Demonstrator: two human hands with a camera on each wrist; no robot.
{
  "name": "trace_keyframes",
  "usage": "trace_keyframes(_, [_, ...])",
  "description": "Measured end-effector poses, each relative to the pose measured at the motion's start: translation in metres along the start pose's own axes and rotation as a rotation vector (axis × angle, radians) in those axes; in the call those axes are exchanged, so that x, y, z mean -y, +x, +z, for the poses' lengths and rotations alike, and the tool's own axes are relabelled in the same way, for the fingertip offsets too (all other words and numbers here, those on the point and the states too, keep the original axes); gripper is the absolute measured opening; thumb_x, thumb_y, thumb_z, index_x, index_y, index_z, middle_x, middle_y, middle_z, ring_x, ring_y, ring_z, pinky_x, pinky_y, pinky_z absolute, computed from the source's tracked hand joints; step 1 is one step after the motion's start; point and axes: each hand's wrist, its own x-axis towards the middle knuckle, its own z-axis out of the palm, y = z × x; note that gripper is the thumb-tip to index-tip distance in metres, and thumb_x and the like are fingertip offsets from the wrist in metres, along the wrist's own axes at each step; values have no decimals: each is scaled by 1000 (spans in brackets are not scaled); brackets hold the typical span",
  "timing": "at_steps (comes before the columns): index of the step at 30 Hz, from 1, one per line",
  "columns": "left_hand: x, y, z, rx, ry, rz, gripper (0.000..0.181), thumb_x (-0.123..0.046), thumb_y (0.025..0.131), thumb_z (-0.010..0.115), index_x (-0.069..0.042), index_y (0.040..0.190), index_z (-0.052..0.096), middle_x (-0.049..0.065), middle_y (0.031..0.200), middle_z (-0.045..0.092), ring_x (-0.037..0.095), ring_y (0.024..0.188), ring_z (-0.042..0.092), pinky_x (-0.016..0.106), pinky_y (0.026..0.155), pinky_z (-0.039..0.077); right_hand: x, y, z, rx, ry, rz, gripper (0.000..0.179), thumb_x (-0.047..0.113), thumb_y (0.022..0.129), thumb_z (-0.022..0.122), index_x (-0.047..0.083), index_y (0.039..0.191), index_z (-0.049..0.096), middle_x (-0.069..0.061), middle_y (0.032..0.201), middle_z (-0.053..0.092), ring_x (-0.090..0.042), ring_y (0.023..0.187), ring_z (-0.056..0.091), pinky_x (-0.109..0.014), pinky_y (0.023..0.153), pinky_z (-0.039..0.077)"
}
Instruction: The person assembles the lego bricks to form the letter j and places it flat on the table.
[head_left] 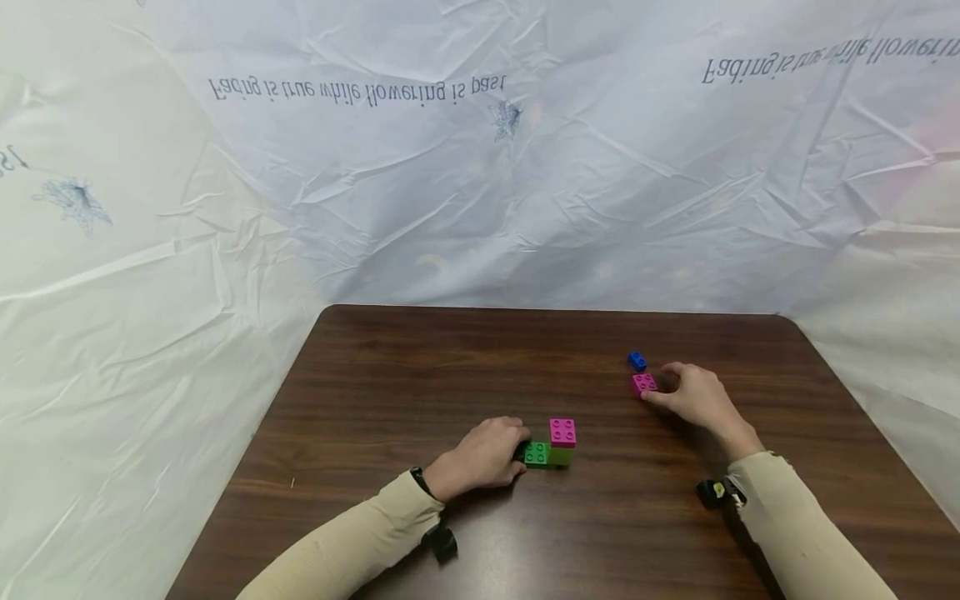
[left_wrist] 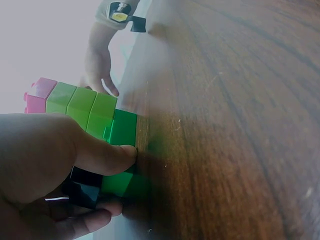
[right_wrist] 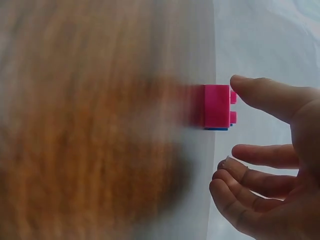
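My left hand (head_left: pixel 489 452) grips a toy brick build by its left end. The build has a green base (head_left: pixel 536 452), a column of lime bricks (left_wrist: pixel 80 105) and a pink brick (head_left: pixel 562 430) on top. A black brick (left_wrist: pixel 84 187) sits on the base's left end, partly covered by the left hand, whose thumb presses the green side. Farther back on the right, my right hand (head_left: pixel 702 400) holds nothing, its thumb and fingers spread beside a loose pink brick (right_wrist: pixel 217 106). Just behind that brick lies a small blue brick (head_left: pixel 637 361).
A dark brown wooden table (head_left: pixel 420 358) carries all the bricks. White printed sheeting (head_left: pixel 480 208) hangs behind it and along its sides. Each sleeve has a small black wrist camera (head_left: pixel 442 543) near the cuff.
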Motion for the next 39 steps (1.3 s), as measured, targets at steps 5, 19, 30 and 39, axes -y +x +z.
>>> trace_keyframes(5, [1,0,-1,2,-1,11,25,-31,82,78,-16,98,68,-5,92,62,9,86,61,26,75,52,1,-1,2,3,2,-13,73,48,85,71,-8,129,54,-30,120,61,-45,106,57,-58,83,46])
trace_keyframes(19, [1,-1,-1,8,-12,16,25,-31,83,77,-15,100,68,-4,92,62,10,86,61,26,75,52,3,-5,2,26,1,-1,61,36,87,72,-10,124,58,-30,113,64,-45,102,60,-56,81,49])
trace_keyframes(30, [1,0,-3,-1,-9,8,24,-31,82,78,-15,98,67,-4,92,62,9,85,60,26,75,52,3,0,0,37,7,9,62,39,86,73,-10,121,59,-28,112,65,-40,96,63,-54,80,49])
trace_keyframes(39, [-1,0,-3,13,-12,5,26,-31,82,78,-15,99,67,-4,91,61,9,86,60,26,76,52,8,6,5,38,9,6,70,46,84,73,-10,123,58,-27,110,66,-35,93,64,-50,77,50])
